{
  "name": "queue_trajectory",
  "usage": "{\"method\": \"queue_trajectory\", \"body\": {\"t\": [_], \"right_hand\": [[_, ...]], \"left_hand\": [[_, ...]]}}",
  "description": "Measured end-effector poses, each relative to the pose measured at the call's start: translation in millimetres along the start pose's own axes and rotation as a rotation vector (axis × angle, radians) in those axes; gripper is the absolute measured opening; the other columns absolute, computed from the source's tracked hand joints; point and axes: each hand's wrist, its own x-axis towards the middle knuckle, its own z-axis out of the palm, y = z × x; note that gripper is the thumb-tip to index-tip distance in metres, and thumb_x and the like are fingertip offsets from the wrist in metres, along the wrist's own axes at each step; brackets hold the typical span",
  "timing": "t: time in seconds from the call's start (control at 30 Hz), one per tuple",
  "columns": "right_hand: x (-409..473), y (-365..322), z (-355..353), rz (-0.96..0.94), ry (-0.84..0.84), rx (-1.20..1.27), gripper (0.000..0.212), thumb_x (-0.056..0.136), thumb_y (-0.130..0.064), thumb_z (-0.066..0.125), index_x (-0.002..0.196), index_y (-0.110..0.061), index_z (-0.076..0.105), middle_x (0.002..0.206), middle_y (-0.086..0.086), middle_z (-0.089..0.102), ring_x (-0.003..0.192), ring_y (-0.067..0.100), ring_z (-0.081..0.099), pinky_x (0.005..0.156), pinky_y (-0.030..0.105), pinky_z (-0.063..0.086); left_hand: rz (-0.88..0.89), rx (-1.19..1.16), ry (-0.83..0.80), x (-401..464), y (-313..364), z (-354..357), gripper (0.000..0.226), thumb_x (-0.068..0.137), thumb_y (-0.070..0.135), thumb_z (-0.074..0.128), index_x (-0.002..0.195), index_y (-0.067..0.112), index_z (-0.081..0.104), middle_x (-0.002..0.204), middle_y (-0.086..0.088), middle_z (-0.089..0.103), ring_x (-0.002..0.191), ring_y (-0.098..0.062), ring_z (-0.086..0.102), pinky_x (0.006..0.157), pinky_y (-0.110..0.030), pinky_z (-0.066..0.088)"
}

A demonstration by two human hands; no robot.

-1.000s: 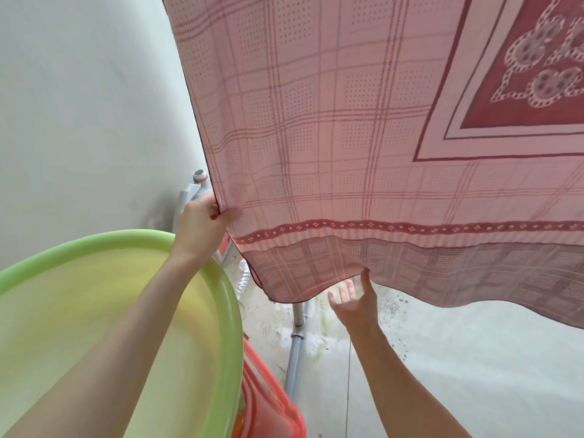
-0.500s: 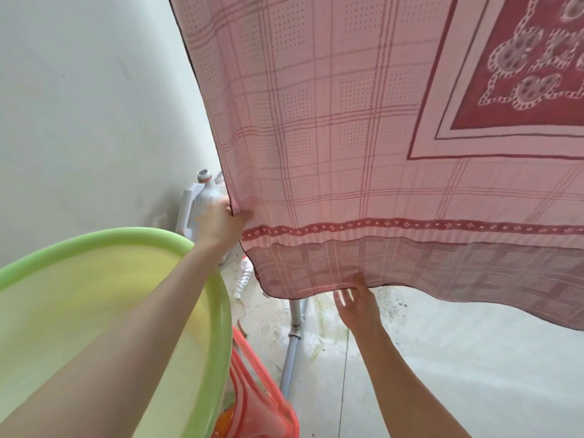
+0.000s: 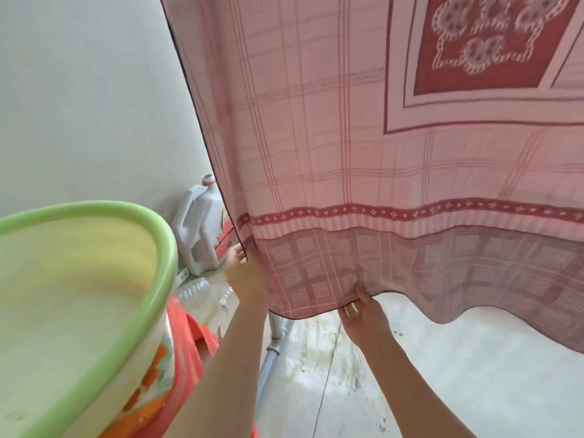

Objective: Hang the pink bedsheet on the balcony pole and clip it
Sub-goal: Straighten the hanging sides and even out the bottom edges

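Note:
The pink bedsheet (image 3: 363, 147) hangs down from above the frame, checked with a dark red patterned panel at the upper right. The pole and any clips are out of view. My left hand (image 3: 245, 273) grips the sheet's left side edge near the bottom corner. My right hand (image 3: 363, 311) pinches the bottom hem a little to the right, thumb on the front of the cloth. The lower band of the sheet looks double-layered and darker.
A large green-rimmed basin (image 3: 79, 305) fills the lower left, resting on a red plastic basket (image 3: 186, 352). A white jug (image 3: 199, 229) stands against the white wall (image 3: 88, 99). A grey pipe (image 3: 271, 355) rises from the stained concrete floor (image 3: 474, 374).
My left hand slid down the sheet's side edge toward the bottom corner. My right hand closed on the bottom hem. The camera moved closer, so the basin sits lower left.

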Motion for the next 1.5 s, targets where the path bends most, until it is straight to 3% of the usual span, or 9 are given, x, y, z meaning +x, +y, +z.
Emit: {"method": "queue_trajectory", "body": {"t": [0.1, 0.23, 0.33, 0.53, 0.7, 0.97, 1.17, 1.4, 1.5], "right_hand": [[-3, 11, -4, 0.014, -0.052, 0.014, 0.009, 0.093, -0.014, 0.053, 0.098, -0.012, 0.060, 0.095, 0.002, 0.063, 0.091, 0.019, 0.060, 0.075, 0.033, 0.052], [-6, 16, -1, -0.004, -0.046, 0.007, 0.012, 0.093, -0.020, 0.054, 0.102, -0.015, 0.060, 0.102, 0.000, 0.062, 0.096, 0.019, 0.059, 0.079, 0.035, 0.049], [-6, 25, 2, 0.018, -0.069, -0.030, 0.016, 0.092, -0.023, 0.055, 0.106, -0.016, 0.059, 0.107, 0.001, 0.061, 0.100, 0.018, 0.058, 0.086, 0.037, 0.045], [2, 48, 12, 0.074, -0.141, -0.166, 0.024, 0.088, -0.018, 0.060, 0.112, -0.017, 0.062, 0.110, 0.002, 0.062, 0.097, 0.017, 0.060, 0.076, 0.029, 0.050], [12, 51, 15, 0.022, -0.084, -0.019, 0.022, 0.084, -0.012, 0.063, 0.107, -0.011, 0.063, 0.104, 0.005, 0.064, 0.092, 0.018, 0.064, 0.062, 0.025, 0.058], [10, 50, 21, 0.003, -0.051, -0.112, 0.010, 0.089, -0.014, 0.059, 0.099, -0.014, 0.062, 0.090, 0.000, 0.063, 0.089, 0.017, 0.061, 0.074, 0.033, 0.049], [7, 68, 26, 0.050, -0.057, -0.358, 0.003, 0.088, -0.010, 0.060, 0.088, -0.012, 0.061, 0.085, 0.003, 0.063, 0.082, 0.018, 0.060, 0.067, 0.030, 0.046], [7, 87, 30, 0.062, -0.083, -0.521, 0.005, 0.084, -0.011, 0.065, 0.083, -0.011, 0.061, 0.072, 0.001, 0.064, 0.073, 0.015, 0.058, 0.063, 0.028, 0.042], [7, 96, 30, 0.074, -0.077, -0.534, 0.010, 0.084, -0.015, 0.066, 0.091, -0.011, 0.060, 0.075, 0.000, 0.063, 0.074, 0.014, 0.056, 0.063, 0.028, 0.041]], "left_hand": [[-0.015, -0.129, -0.142, 1, -28, -10, 0.010, 0.090, 0.024, 0.057, 0.080, 0.026, 0.055, 0.077, 0.000, 0.061, 0.075, -0.018, 0.057, 0.064, -0.031, 0.047], [-0.033, -0.143, -0.292, 7, -43, -27, 0.007, 0.090, 0.018, 0.058, 0.087, 0.024, 0.055, 0.085, 0.002, 0.061, 0.077, -0.011, 0.057, 0.059, -0.017, 0.049], [-0.058, -0.163, -0.366, 18, -55, -37, 0.005, 0.090, 0.015, 0.056, 0.086, 0.018, 0.057, 0.083, -0.004, 0.060, 0.077, -0.017, 0.055, 0.065, -0.027, 0.045], [-0.111, -0.303, -0.348, 31, -68, -35, 0.005, 0.091, 0.015, 0.055, 0.090, 0.010, 0.057, 0.091, -0.014, 0.059, 0.086, -0.025, 0.052, 0.076, -0.036, 0.043], [-0.163, -0.326, -0.375, 31, -75, -48, 0.010, 0.089, 0.014, 0.058, 0.096, 0.008, 0.062, 0.085, -0.006, 0.065, 0.082, -0.018, 0.057, 0.079, -0.033, 0.045], [-0.038, -0.185, -0.533, 25, -77, -60, 0.029, 0.087, 0.024, 0.061, 0.107, 0.004, 0.066, 0.108, -0.011, 0.069, 0.102, -0.018, 0.064, 0.092, -0.027, 0.049], [0.034, -0.052, -0.456, 16, -78, -62, 0.013, 0.084, 0.012, 0.064, 0.084, 0.025, 0.067, 0.084, 0.006, 0.070, 0.077, 0.001, 0.064, 0.072, -0.011, 0.048], [0.007, 0.025, -0.419, 12, -90, -63, 0.005, 0.084, 0.017, 0.065, 0.081, 0.016, 0.070, 0.080, -0.005, 0.069, 0.075, -0.012, 0.060, 0.075, -0.028, 0.048], [-0.003, 0.015, -0.364, 11, -94, -62, 0.011, 0.085, 0.014, 0.062, 0.086, 0.006, 0.071, 0.077, -0.007, 0.067, 0.070, -0.010, 0.056, 0.070, -0.025, 0.045]]}}
